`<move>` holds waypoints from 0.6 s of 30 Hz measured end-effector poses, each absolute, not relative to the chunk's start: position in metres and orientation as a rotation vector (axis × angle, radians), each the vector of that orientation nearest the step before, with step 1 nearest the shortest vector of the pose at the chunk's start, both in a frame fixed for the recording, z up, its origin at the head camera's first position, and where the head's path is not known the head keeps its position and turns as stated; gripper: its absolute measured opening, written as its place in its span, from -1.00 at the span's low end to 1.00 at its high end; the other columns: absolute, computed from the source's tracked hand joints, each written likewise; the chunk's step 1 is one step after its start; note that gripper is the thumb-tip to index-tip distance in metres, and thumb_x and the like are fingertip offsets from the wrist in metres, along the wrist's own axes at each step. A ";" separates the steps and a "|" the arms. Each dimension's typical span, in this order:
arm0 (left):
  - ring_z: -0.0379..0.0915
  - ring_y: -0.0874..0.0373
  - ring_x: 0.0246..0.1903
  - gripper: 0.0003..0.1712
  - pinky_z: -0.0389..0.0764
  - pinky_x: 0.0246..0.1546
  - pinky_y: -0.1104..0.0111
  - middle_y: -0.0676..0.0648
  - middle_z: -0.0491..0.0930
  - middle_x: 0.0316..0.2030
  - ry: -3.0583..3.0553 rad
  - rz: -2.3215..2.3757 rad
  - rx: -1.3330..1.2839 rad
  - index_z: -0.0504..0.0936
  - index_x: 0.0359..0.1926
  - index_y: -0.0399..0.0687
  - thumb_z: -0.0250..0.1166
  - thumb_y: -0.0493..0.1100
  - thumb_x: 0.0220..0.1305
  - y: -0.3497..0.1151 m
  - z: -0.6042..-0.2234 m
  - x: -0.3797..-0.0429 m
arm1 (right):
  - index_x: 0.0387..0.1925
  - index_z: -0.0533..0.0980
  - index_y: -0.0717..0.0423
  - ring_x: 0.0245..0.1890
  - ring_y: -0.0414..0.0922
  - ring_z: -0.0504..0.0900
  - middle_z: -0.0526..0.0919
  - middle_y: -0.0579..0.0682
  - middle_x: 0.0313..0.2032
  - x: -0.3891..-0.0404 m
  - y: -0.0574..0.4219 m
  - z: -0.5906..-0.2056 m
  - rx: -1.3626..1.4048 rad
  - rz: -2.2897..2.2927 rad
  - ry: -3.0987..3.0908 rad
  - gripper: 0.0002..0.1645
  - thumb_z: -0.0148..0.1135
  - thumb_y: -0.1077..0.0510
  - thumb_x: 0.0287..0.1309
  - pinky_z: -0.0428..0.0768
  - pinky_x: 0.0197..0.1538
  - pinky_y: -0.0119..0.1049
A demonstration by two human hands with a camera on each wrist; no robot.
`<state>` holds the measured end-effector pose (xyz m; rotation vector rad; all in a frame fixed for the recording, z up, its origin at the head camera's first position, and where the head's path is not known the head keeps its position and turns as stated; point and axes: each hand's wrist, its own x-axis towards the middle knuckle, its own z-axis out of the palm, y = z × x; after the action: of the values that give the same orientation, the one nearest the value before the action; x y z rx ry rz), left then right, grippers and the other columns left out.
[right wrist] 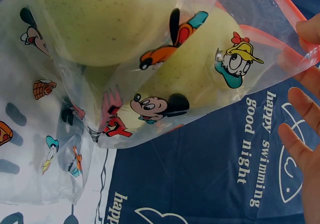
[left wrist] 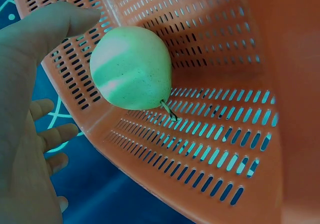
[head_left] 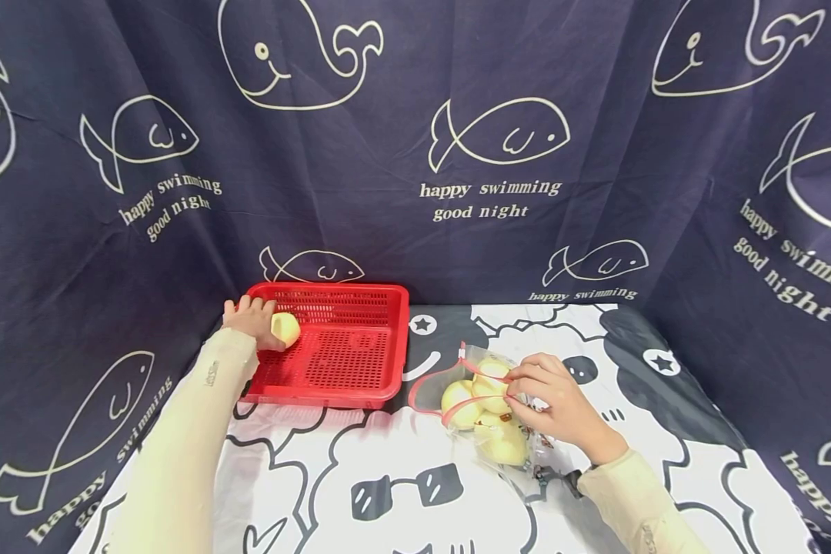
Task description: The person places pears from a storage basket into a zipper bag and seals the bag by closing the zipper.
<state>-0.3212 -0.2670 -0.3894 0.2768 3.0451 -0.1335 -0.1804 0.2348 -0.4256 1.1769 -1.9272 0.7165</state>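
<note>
A pale yellow pear (left wrist: 132,69) with a short stem lies at the left end of the red plastic basket (head_left: 395,346). My left hand (head_left: 252,319) is over that end, its thumb beside the pear and its other fingers apart, past the rim in the left wrist view. Nothing is gripped by it. On the right, my right hand (head_left: 554,396) pinches the red-trimmed edge of a clear plastic bag (right wrist: 165,129) printed with cartoon figures. Several pears (head_left: 502,442) sit inside the bag, whose mouth faces the basket.
A white cloth (head_left: 388,462) with black cartoon drawings covers the table. Dark blue curtains (head_left: 402,154) with white fish and whale outlines enclose the back and both sides. The basket's far side stands close to the back curtain.
</note>
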 end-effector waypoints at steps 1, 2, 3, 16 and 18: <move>0.12 -0.38 0.21 0.07 0.08 0.15 -0.26 -0.47 0.35 0.18 3.044 -0.142 0.276 0.29 0.30 -0.43 0.44 0.18 -0.07 -0.267 -0.390 -0.322 | -0.49 0.59 -0.04 -0.24 0.00 0.53 0.70 -0.03 -0.30 -0.180 0.235 -0.426 1.177 0.715 -1.929 -0.69 0.16 -0.04 0.35 0.34 0.00 -0.15; 0.12 -0.38 0.22 0.07 0.08 0.15 -0.25 -0.46 0.35 0.19 3.042 -0.151 0.272 0.29 0.30 -0.43 0.44 0.19 -0.07 -0.267 -0.391 -0.323 | -0.49 0.59 -0.04 -0.24 0.00 0.53 0.70 -0.03 -0.30 -0.180 0.235 -0.426 1.176 0.714 -1.930 -0.69 0.16 -0.04 0.35 0.34 -0.01 -0.15; 0.12 -0.37 0.22 0.07 0.09 0.15 -0.25 -0.46 0.35 0.19 3.040 -0.162 0.272 0.28 0.31 -0.42 0.45 0.19 -0.06 -0.268 -0.392 -0.324 | -0.49 0.59 -0.04 -0.24 0.00 0.53 0.70 -0.03 -0.30 -0.180 0.235 -0.426 1.175 0.714 -1.931 -0.69 0.16 -0.04 0.35 0.34 -0.01 -0.15; 0.22 -0.32 0.13 -0.03 0.15 0.10 -0.21 -0.42 0.44 0.14 2.992 -0.207 0.258 0.36 0.24 -0.42 0.48 0.11 -0.06 -0.270 -0.397 -0.326 | -0.49 0.59 -0.03 -0.24 0.00 0.53 0.70 -0.02 -0.30 -0.179 0.235 -0.426 1.172 0.716 -1.940 -0.69 0.16 -0.04 0.35 0.34 0.00 -0.15; 0.22 -0.31 0.12 -0.03 0.15 0.09 -0.20 -0.42 0.44 0.14 2.990 -0.203 0.256 0.36 0.25 -0.42 0.48 0.10 -0.06 -0.270 -0.396 -0.325 | -0.49 0.59 -0.02 -0.24 0.00 0.53 0.70 -0.02 -0.30 -0.179 0.236 -0.426 1.170 0.716 -1.939 -0.69 0.16 -0.04 0.35 0.34 0.00 -0.15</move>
<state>-0.3253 -0.2698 -0.3956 0.2555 2.9900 -0.2030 -0.1794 0.2356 -0.4261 1.1701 -1.9395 0.7158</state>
